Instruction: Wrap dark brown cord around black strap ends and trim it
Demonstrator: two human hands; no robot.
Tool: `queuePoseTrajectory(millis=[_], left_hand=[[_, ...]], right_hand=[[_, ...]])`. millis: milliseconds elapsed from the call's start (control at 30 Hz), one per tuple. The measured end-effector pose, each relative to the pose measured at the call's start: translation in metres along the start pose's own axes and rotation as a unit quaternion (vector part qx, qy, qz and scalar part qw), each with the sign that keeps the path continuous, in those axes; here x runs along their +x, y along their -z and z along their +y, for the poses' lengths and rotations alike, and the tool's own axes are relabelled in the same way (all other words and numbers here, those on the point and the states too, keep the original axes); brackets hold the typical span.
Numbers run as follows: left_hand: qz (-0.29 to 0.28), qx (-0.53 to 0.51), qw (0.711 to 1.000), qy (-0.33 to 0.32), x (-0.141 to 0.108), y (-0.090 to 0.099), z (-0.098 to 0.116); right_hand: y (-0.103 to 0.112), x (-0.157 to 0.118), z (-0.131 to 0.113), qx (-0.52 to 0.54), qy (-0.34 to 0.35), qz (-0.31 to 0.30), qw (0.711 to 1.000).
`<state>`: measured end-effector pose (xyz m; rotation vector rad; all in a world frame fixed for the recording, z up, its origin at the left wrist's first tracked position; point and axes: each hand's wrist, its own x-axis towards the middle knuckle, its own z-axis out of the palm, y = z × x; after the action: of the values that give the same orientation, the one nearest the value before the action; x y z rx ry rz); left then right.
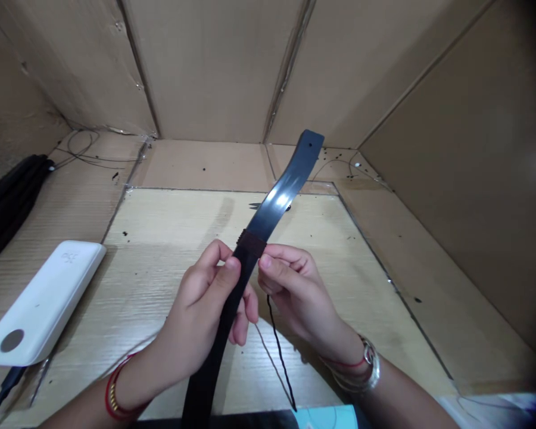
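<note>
A long, flat, slightly curved black strip [279,199] stands slanted in front of me. Its upper part is glossy with a small hole near the tip. A dark brown wrapped band [251,243] circles its middle, and below that the strip looks matte. My left hand [205,298] grips it just under the band, thumb on top and fingers behind. At the strip's right edge, beside the band, my right hand [295,283] is closed in a pinch. A black cord [277,339] hangs from under the right hand; the fingertips hide its upper end.
Small dark scissors [254,205] lie partly behind the strip on the pale board [170,220]. On the left are a white power bank [49,298] with a cable and a black thread bundle [15,199]. Cardboard walls [214,71] enclose the back and sides. A turquoise piece [326,417] shows in front.
</note>
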<state>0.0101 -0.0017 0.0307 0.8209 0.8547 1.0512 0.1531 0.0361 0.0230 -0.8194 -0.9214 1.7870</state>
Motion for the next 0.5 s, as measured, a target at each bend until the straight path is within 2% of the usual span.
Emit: queuePoseTrajectory(millis=[133,300,400,500], left_hand=[[-0.111,-0.114,0.986,0.045,0.004,0.006,0.000],[-0.238,-0.212,0.942,0.103,0.007,0.011,-0.008],[-0.239,-0.207,0.943,0.106,0.009,0.009,-0.013],[-0.193,-0.122,0.970,0.083,0.010,0.007,-0.010]], right_hand=[[0.004,0.003,0.000,0.020,-0.011,-0.063,0.998],[0.005,0.001,-0.005,0.017,-0.029,-0.112,0.993],[0.004,0.000,-0.009,0.007,-0.021,-0.103,0.994],[0.002,0.001,-0.011,-0.020,-0.011,-0.035,0.999]])
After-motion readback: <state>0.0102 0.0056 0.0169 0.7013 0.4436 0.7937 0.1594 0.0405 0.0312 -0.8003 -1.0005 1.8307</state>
